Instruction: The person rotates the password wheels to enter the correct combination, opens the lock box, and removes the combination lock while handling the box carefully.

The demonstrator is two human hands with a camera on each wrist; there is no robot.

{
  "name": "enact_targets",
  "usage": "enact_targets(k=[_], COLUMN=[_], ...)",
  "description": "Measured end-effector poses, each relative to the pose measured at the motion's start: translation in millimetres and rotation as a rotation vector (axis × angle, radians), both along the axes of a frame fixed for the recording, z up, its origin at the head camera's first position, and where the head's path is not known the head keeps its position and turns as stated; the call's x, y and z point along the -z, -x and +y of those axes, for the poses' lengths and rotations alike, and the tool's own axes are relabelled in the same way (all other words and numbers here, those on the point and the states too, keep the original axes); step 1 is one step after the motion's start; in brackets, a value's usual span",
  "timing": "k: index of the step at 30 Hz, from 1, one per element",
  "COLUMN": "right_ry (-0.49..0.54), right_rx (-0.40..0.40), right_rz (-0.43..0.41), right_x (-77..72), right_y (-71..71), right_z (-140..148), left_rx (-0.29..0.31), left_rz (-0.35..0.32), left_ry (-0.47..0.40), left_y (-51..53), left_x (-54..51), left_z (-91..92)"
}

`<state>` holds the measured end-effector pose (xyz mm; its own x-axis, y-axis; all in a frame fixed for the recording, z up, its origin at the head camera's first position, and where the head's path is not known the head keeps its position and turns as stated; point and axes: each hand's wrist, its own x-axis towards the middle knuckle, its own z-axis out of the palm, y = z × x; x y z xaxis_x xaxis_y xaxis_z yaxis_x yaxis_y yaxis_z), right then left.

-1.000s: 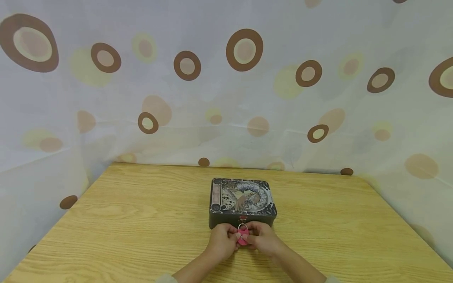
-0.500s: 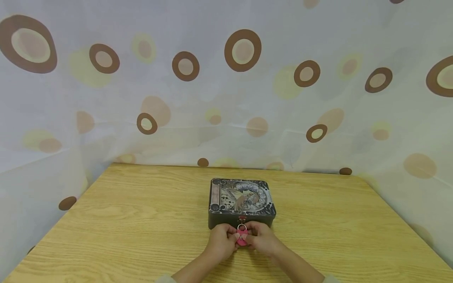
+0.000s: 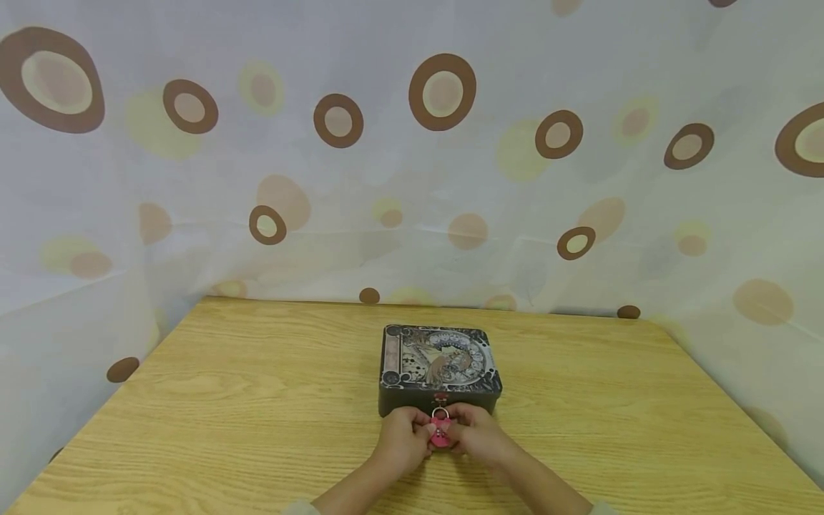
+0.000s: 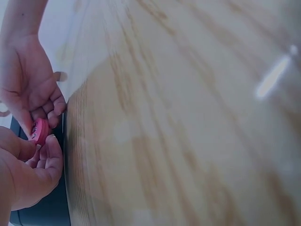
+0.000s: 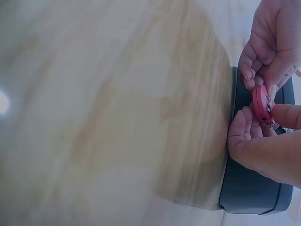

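Observation:
A pink combination padlock (image 3: 440,435) with a silver shackle and small number dials is held upright at the front of a dark tin box (image 3: 444,359) with an ornate printed lid. My left hand (image 3: 402,438) pinches the padlock's left side, thumb on its face. From the right, my right hand (image 3: 481,433) pinches it too, its thumb beside the dials (image 5: 266,102). The shackle sits just below the box's red latch (image 3: 440,398); whether it passes through the latch I cannot tell. In the left wrist view the padlock (image 4: 40,130) shows edge-on between both hands' fingers.
The box stands shut on a wood-grain table (image 3: 270,400). A pale curtain (image 3: 386,179) with brown and yellow circles hangs behind the table and along both sides.
My right thumb has shifted slightly right on the padlock's face, so more of the dials shows. The box, the padlock and the left hand stay in place.

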<state>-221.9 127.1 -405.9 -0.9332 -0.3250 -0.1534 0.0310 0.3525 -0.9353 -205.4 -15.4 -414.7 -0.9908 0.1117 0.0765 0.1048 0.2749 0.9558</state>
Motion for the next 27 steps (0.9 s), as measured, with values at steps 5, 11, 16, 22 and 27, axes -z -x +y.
enact_targets(k=[5, 11, 16, 22, 27], right_ry=[0.032, 0.050, 0.064, 0.073, 0.066], right_rx=[0.004, 0.007, -0.010, -0.004, 0.003], right_rz=[-0.031, -0.044, -0.049, -0.055, -0.053], right_x=[0.5, 0.4, -0.1, 1.0, 2.9], right_y=[-0.2, -0.5, 0.1, 0.5, 0.9], right_z=[2.3, 4.6, 6.3, 6.3, 5.6], left_rx=[0.008, 0.010, 0.006, 0.007, 0.010], left_rz=[-0.012, -0.019, -0.015, 0.000, 0.000], left_ry=[-0.010, -0.015, -0.019, -0.021, -0.022], left_y=[0.9, 0.9, 1.0, 1.2, 1.2], left_x=[1.4, 1.4, 2.0, 2.7, 3.1], left_z=[0.2, 0.7, 0.3, 0.2, 0.7])
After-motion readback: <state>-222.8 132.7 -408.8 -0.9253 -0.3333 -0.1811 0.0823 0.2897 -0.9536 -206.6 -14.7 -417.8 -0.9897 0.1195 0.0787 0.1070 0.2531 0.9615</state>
